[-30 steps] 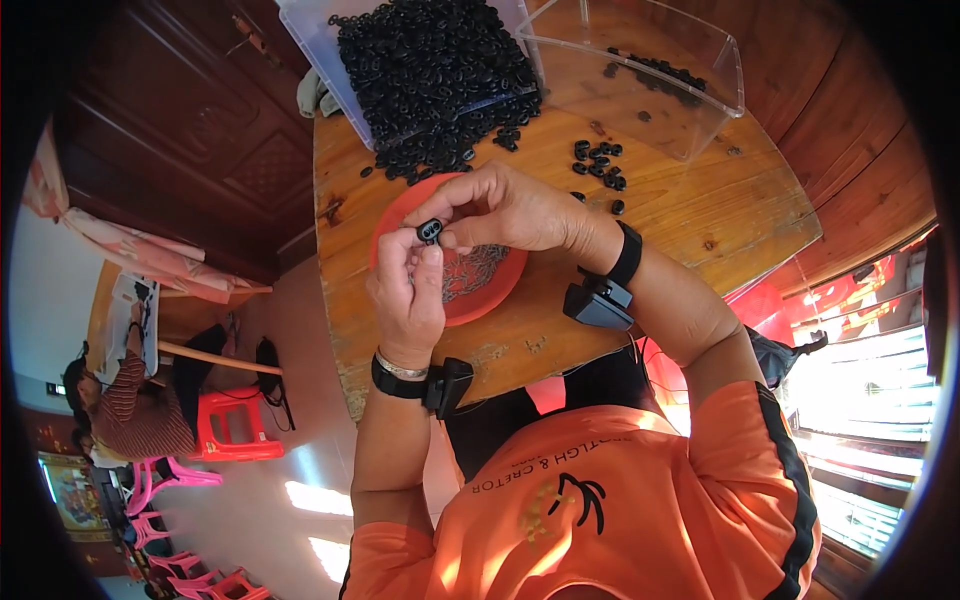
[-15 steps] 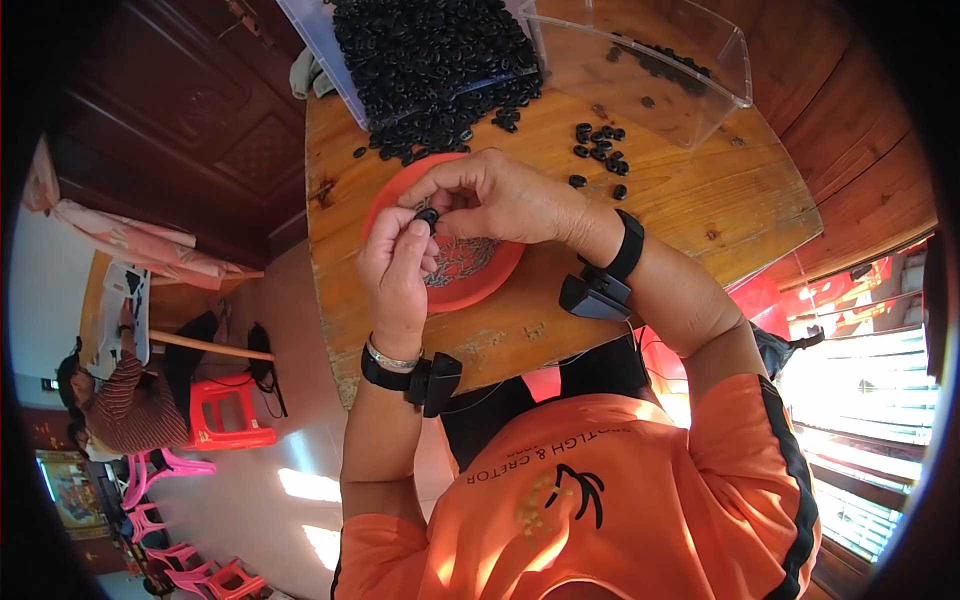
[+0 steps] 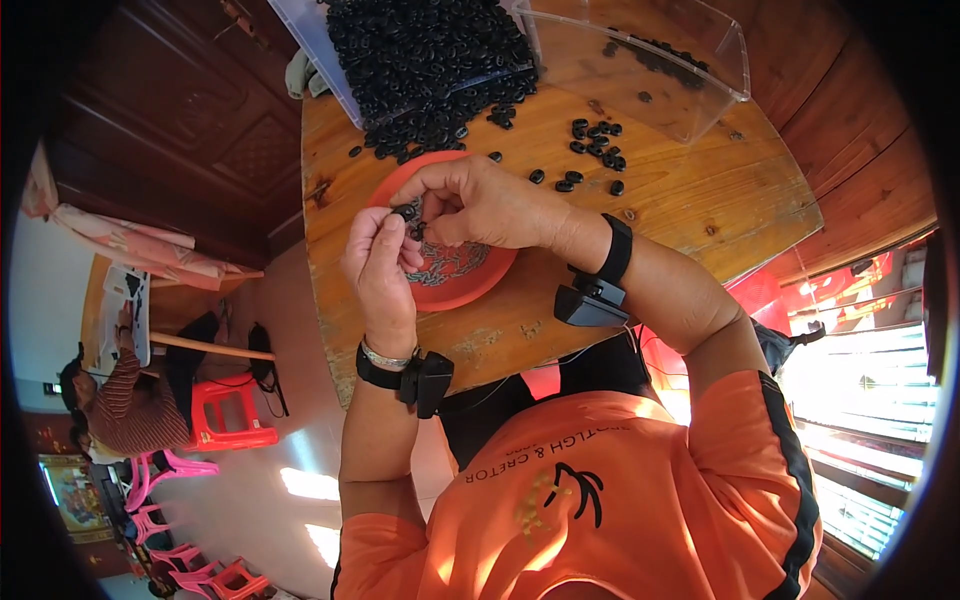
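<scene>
Both hands drawn in tighter over the red dish [image 3: 478, 288] now, left hand [image 3: 380, 262] and right hand [image 3: 480, 205] pinching one small black piece [image 3: 404, 212] between fingertips, mid-assembly by the look.

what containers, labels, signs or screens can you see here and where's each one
Clear plastic bin: far left of the table, rectangular, heaped with small black parts.
Second clear plastic bin: far right of the table, rectangular, nearly bare with a few black parts.
Red dish: round, shallow, under both hands, holding small grey pieces.
Framed picture: lower left background, colourful, details too small to tell.
Orange shirt print: pale lettering above a dark palm-like emblem.
No screens visible.
</scene>
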Demonstrator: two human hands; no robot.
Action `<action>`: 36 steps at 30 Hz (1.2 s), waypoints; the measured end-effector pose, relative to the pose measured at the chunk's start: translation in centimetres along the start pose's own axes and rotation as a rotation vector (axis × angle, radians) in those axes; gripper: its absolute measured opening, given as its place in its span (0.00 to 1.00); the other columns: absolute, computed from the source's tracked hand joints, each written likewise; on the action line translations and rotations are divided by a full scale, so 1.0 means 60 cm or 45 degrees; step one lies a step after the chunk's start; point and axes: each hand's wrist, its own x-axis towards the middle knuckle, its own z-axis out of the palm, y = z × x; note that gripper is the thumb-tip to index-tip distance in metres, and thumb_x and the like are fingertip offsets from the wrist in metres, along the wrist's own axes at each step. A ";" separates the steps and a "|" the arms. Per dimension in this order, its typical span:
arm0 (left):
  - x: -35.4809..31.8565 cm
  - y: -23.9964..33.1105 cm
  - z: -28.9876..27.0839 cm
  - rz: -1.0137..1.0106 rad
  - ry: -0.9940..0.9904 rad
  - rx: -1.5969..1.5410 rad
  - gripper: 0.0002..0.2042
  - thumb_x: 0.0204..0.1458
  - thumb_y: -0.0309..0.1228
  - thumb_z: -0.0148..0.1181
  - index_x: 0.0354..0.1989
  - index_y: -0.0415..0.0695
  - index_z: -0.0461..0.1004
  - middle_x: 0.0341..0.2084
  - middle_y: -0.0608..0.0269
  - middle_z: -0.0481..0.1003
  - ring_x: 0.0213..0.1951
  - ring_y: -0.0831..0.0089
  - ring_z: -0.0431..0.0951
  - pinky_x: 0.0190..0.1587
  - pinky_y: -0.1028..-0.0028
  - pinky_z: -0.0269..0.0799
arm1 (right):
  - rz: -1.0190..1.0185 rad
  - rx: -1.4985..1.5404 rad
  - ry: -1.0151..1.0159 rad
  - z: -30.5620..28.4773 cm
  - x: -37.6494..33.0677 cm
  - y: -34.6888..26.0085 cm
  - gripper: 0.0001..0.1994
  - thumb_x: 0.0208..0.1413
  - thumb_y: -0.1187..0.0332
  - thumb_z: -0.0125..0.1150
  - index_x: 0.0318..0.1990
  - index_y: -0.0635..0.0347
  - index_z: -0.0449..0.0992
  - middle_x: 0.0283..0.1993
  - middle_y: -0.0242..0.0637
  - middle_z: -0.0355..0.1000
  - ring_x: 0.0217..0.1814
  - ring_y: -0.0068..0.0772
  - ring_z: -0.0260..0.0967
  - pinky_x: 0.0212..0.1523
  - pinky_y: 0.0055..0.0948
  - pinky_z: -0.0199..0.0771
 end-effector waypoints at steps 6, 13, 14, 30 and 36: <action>-0.001 0.002 0.002 -0.019 0.002 0.004 0.07 0.56 0.31 0.49 0.32 0.41 0.68 0.18 0.70 0.68 0.18 0.85 0.64 0.22 0.85 0.59 | 0.015 0.073 0.028 0.000 0.005 0.013 0.18 0.45 0.79 0.60 0.47 0.64 0.72 0.29 0.29 0.70 0.31 0.16 0.67 0.34 0.17 0.69; -0.001 -0.001 -0.002 -0.064 -0.014 0.013 0.06 0.55 0.30 0.48 0.32 0.42 0.68 0.18 0.68 0.69 0.18 0.84 0.65 0.21 0.85 0.58 | 0.010 0.105 0.040 0.001 0.004 0.011 0.18 0.45 0.79 0.60 0.47 0.65 0.72 0.28 0.28 0.70 0.31 0.16 0.66 0.34 0.17 0.69; -0.001 0.000 -0.002 -0.064 -0.013 0.013 0.06 0.55 0.30 0.48 0.32 0.42 0.68 0.18 0.68 0.69 0.18 0.84 0.65 0.21 0.85 0.58 | 0.010 0.120 0.031 0.001 0.005 0.012 0.18 0.45 0.79 0.60 0.47 0.65 0.72 0.28 0.28 0.70 0.31 0.15 0.66 0.34 0.17 0.69; -0.001 0.005 -0.004 -0.121 -0.061 -0.030 0.05 0.55 0.30 0.49 0.33 0.42 0.68 0.18 0.72 0.67 0.19 0.87 0.63 0.21 0.87 0.58 | 0.034 0.228 0.030 0.003 0.007 0.015 0.16 0.47 0.79 0.58 0.46 0.64 0.73 0.27 0.28 0.70 0.27 0.15 0.65 0.31 0.16 0.68; 0.001 0.005 -0.005 -0.111 -0.012 -0.107 0.05 0.54 0.30 0.49 0.30 0.43 0.68 0.17 0.71 0.68 0.18 0.86 0.63 0.21 0.87 0.57 | 0.018 0.205 0.019 0.005 0.009 0.019 0.16 0.47 0.78 0.58 0.47 0.64 0.72 0.27 0.29 0.69 0.27 0.16 0.66 0.30 0.16 0.68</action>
